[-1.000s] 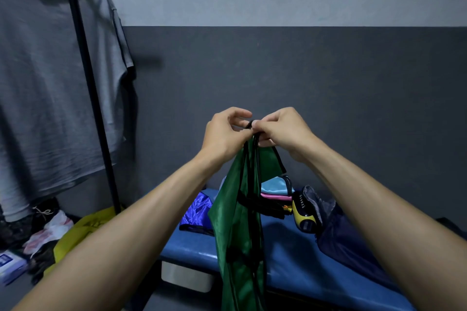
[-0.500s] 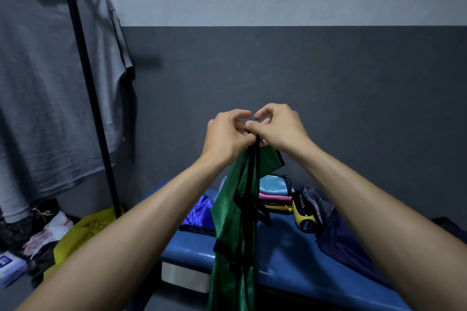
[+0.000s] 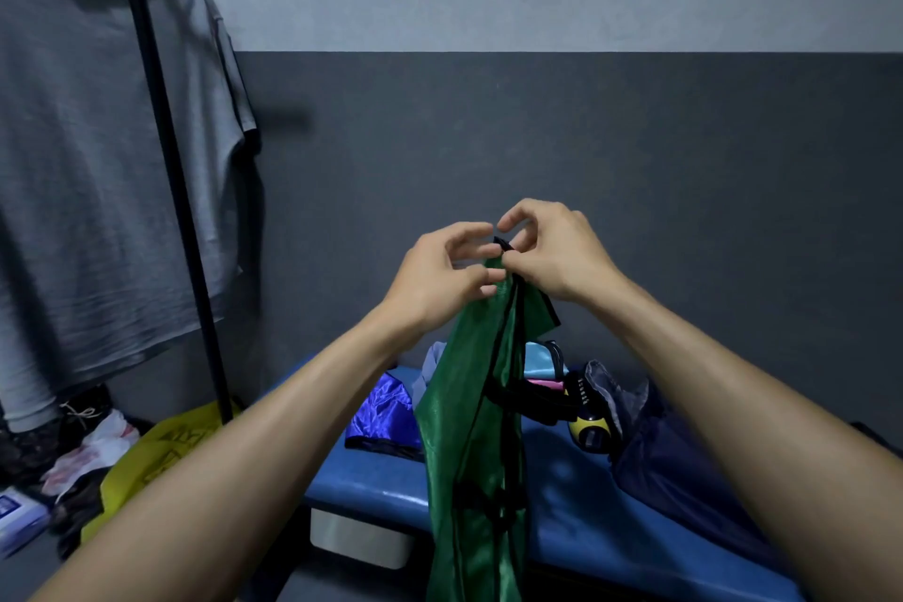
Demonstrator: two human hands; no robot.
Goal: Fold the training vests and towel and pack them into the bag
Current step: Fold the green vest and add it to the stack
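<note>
- Folding step in hand: green vest held up in the air above the blue bench, hanging long and bunched, black trim showing.
- Left hand and right hand close together at the vest's top edge, fingertips pinched on the cloth.
- Blue vest lying on the bench behind, unfolded; dark bag slumped at the right.
- Next, by judgement: matching the shoulder straps, then parting the hands to spread the cloth flat before doubling it over.
- Towel: cannot tell which item.
</note>
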